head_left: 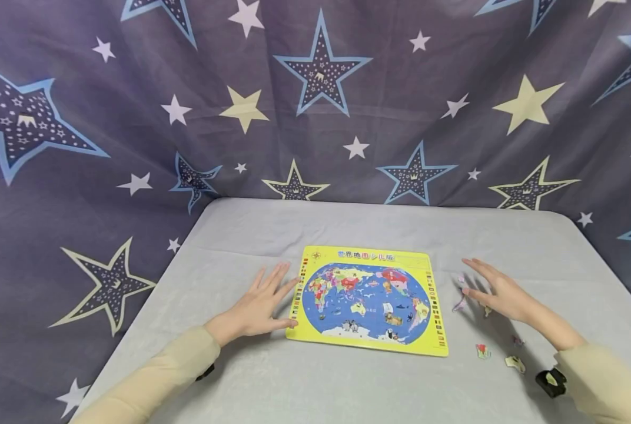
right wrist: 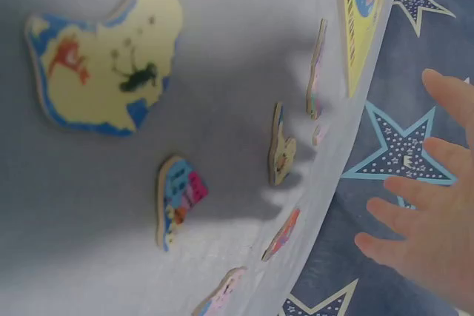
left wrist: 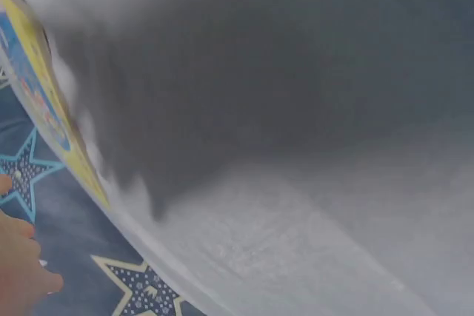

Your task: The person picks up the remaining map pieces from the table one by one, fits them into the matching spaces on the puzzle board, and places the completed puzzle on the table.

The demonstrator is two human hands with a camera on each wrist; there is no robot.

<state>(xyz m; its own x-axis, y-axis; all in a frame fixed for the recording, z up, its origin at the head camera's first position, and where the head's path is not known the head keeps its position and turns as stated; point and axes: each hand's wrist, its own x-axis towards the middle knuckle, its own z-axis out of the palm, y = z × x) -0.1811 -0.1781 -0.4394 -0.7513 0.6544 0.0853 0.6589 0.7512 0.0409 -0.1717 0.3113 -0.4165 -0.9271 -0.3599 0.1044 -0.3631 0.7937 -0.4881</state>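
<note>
A world map jigsaw board (head_left: 368,344) with a yellow border lies flat, its blue oval map filled with colourful pictures. My left hand (head_left: 257,303) is at its left edge, fingers spread and holding nothing; the fingertips overlap the border in the head view. Right of the board, my right hand (head_left: 508,294) hovers with extended fingers over loose map pieces, holding nothing. In the right wrist view a cream-and-blue piece (right wrist: 111,64) bears a kangaroo. Beside it lie a colourful piece (right wrist: 181,197), a cream piece (right wrist: 280,153) and a thin strip-like piece (right wrist: 316,72).
A pale grey cloth (head_left: 252,383) covers the table. Behind it and at the sides hangs a dark curtain (head_left: 379,123) with stars. Nearer the front right lie a red-and-green piece (head_left: 482,351) and a cream piece (head_left: 515,364). A black wrist camera (head_left: 558,377) hangs by the right sleeve.
</note>
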